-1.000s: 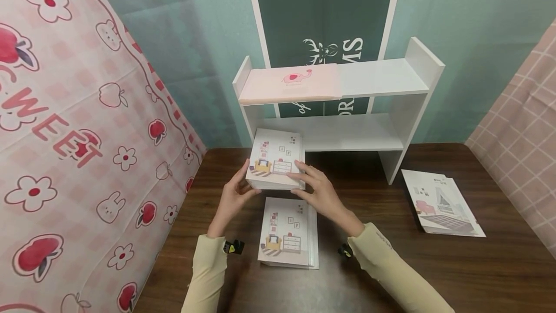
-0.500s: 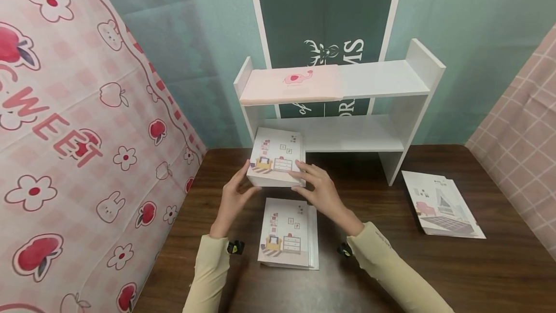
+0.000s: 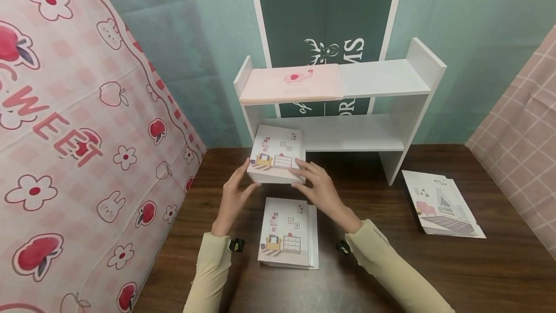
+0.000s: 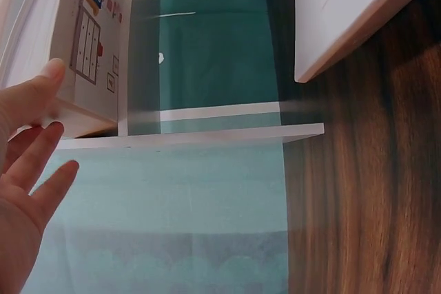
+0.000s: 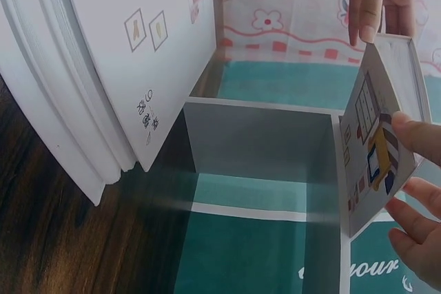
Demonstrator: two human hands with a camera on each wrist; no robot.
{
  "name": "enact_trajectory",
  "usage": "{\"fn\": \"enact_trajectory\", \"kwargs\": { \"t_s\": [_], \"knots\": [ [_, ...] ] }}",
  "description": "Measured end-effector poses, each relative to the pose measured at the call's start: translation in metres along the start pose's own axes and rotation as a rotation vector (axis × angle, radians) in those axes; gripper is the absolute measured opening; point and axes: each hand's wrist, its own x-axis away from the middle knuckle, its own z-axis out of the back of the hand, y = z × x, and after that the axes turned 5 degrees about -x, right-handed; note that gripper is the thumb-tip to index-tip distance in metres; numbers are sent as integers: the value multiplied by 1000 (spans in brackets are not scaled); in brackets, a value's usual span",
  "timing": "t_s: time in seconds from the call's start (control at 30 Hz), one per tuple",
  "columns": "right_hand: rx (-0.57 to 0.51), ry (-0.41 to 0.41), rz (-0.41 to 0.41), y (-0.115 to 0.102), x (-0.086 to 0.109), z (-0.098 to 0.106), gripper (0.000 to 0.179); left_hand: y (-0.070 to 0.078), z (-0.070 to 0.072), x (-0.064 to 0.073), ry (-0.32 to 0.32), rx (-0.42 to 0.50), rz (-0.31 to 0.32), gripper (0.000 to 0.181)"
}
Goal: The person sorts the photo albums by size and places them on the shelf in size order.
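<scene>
In the head view, my left hand [image 3: 232,202] and right hand [image 3: 322,193] grip a white book [image 3: 275,151] between them — thumbs at its near edge — at the left end of the lower board of the white shelf [image 3: 356,132]. A second book [image 3: 283,235] lies nearer me on the table [image 3: 365,279]. The pink cloth [image 3: 117,235] reads "SWEET"; the green hanging [image 3: 326,4] shows "of" and "MS".

In the left wrist view, my thumb presses the book's edge (whether every fingertip touches, I can't tell).

In the right wrist view, both hands pinch it — and "your" is legible beneath.
</scene>
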Motion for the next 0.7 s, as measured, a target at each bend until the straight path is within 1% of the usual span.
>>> {"fn": "enact_trajectory", "kwargs": {
  "t_s": [0.13, 0.43, 0.7],
  "knots": [
    [-4, -10, -3, 1, -1, 0, 42, -5, -2, 0, -17, 0, 10, 75],
    [-14, -38, -6, 3, -3, 1, 43, -3, 0, -1, -63, -30, 34, 75],
    [-17, -70, -30, 7, -3, 2, 42, -2, -3, -4, -50, -53, 27, 75]
  ]
}}
